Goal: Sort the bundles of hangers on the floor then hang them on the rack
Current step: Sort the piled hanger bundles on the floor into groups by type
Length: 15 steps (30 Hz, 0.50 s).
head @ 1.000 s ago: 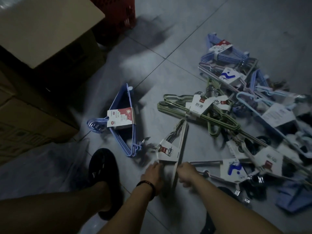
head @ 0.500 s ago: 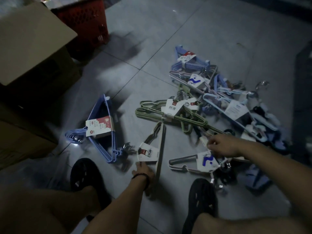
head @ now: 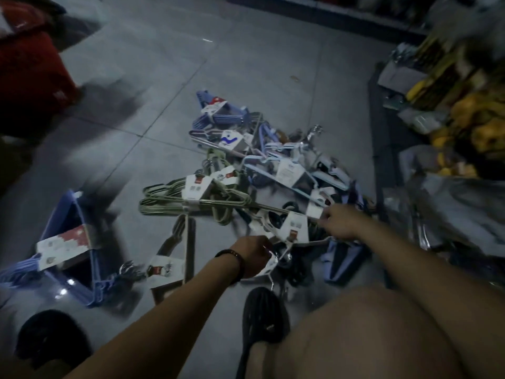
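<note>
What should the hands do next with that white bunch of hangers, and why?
Probably lift the white bundle out of the pile. The left hand and right hand both seem to grip it, but it lies tangled among other bundles. The blue bundle and grey bundle lie apart on the floor, so setting it beside them seems sensible.

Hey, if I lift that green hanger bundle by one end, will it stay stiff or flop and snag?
Probably stiff: the green hanger bundle looks like thin wire frames banded together by a paper label. Likely light for its size. It may snag, since part of it runs in among the other bundles.
</note>
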{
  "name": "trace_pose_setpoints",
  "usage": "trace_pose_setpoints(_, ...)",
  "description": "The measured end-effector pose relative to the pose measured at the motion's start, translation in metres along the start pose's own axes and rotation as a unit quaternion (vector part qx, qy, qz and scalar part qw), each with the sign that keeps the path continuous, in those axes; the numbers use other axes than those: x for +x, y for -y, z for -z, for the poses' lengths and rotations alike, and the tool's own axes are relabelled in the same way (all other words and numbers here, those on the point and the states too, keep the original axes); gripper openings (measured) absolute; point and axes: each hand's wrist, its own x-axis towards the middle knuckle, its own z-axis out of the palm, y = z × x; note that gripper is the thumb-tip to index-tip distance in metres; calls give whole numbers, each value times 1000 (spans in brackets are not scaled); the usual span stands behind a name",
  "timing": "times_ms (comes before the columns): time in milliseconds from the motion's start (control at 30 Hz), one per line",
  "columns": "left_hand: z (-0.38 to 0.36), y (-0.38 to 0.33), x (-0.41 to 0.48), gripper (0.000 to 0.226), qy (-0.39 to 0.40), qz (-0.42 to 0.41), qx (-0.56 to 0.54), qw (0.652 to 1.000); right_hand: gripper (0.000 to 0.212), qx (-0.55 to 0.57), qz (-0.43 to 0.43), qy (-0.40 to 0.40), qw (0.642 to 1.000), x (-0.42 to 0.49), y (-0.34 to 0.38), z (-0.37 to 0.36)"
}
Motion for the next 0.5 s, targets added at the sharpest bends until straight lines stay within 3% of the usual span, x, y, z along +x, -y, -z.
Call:
trace_pose_setpoints(133,-30,-21,31,55,37,-31,112,993,25,181,-68,45,980,24,-31,-55)
trace_pose_setpoints(200,-44,-26,48,61,48,-26,144,988,23,216,-80,33,972,39,-42,-83)
trace_pose_setpoints(367,-75,-22,84,66,89,34,80,992,13,309,-108,64,943,78,-46,-159)
trace_pose_setpoints(500,-86,-17,95,64,85,27,24,996,24,381,-85,7,921,133,-61,-235)
